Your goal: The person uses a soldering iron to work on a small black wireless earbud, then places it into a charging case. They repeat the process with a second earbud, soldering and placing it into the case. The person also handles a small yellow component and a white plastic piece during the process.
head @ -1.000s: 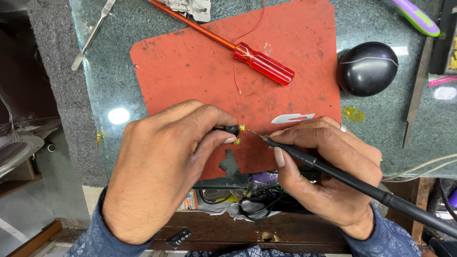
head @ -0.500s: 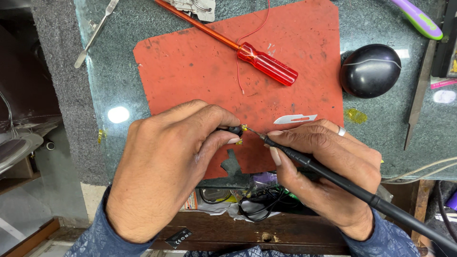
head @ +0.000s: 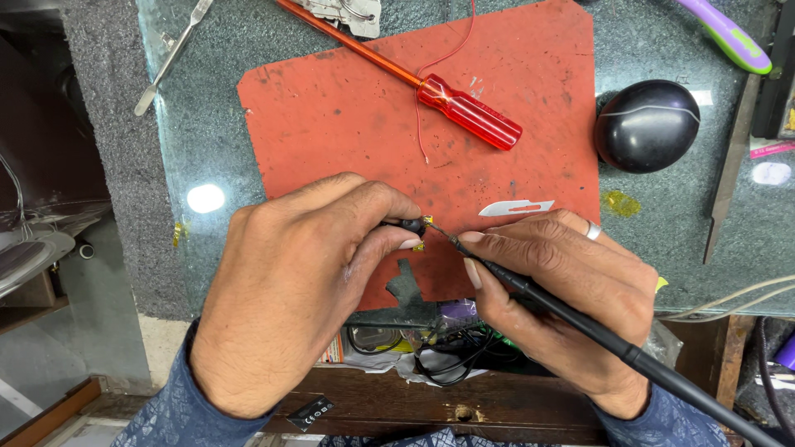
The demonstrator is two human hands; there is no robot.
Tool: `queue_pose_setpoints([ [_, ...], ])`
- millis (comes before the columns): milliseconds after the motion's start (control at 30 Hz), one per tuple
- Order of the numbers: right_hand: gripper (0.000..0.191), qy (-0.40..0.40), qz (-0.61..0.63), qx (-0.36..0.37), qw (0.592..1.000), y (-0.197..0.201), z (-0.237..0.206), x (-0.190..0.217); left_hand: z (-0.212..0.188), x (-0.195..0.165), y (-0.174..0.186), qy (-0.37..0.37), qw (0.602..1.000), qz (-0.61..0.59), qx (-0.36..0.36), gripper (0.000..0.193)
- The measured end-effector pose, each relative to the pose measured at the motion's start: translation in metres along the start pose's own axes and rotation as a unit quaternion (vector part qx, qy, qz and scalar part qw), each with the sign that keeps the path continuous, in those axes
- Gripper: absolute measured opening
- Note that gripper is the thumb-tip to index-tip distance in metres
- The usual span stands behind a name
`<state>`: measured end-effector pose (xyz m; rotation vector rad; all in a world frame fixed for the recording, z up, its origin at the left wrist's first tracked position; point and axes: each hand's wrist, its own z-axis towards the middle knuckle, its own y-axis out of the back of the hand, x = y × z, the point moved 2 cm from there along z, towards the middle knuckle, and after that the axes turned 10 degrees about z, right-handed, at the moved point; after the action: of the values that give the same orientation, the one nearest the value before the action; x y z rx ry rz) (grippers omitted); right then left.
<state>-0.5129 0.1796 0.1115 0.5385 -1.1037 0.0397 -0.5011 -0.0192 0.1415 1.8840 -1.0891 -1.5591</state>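
over the near edge of a worn red rubber mat (head: 356,116), the left hand (head: 298,302) comes in from below with its fingers (head: 389,248) curled and pinched on a small black plug-like part with a yellow tip (head: 414,224), holding it just above the mat. the right hand (head: 563,294) meets it from the other side, its fingers (head: 489,242) pressed together around a slim black soldering iron with a long black handle (head: 580,319), gripped like a pen. the iron's thin metal tip touches the yellow end of the small part, right between the two hands. its handle runs down and to the right, past the wrist and out of the lower right corner. a ring sits on one finger of the right hand.

the mat lies on a speckled grey-green glass tabletop (head: 207,141). on the mat's far side rests a red transparent-handled screwdriver with an orange shaft (head: 468,110), lying diagonally, and a thin red wire (head: 431,74) curls down beside it. a small white scalpel blade (head: 515,207) lies on the mat just beyond the right hand. a round black egg-shaped object (head: 648,126) stands on the glass to the right of the mat, well apart from the hands. a flat metal spatula tool (head: 170,58) lies at the upper left, and a purple and green handle (head: 729,37) shows at the upper right. below the tabletop edge, between the wrists, a tangle of black cables (head: 439,356) sits on a wooden shelf. both sleeves are dark blue with a pattern.
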Motion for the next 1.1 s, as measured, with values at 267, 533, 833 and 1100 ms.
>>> queue_pose_setpoints([
  [267, 0.020, 0.009, -0.003, 0.001, 1.000, 0.0010, 0.0001, -0.0010, 0.0014, 0.0019, -0.0024, 0.009, 1.000, 0.023, 0.008, 0.013],
  [533, 0.019, 0.005, -0.004, 0.003, 1.000, 0.0018, -0.0007, -0.0009, 0.0015, 0.0016, -0.0030, -0.003, 1.000, 0.023, 0.000, 0.013],
  [833, 0.019, 0.007, -0.003, -0.002, 1.000, 0.0013, -0.0011, -0.0016, 0.0013, 0.0010, -0.0027, 0.003, 1.000, 0.018, 0.000, 0.013],
  [1100, 0.019, 0.001, 0.002, 0.001, 1.000, 0.0000, 0.0004, 0.0016, -0.0008, -0.0017, 0.0035, -0.076, 0.993, 0.053, -0.070, 0.015],
])
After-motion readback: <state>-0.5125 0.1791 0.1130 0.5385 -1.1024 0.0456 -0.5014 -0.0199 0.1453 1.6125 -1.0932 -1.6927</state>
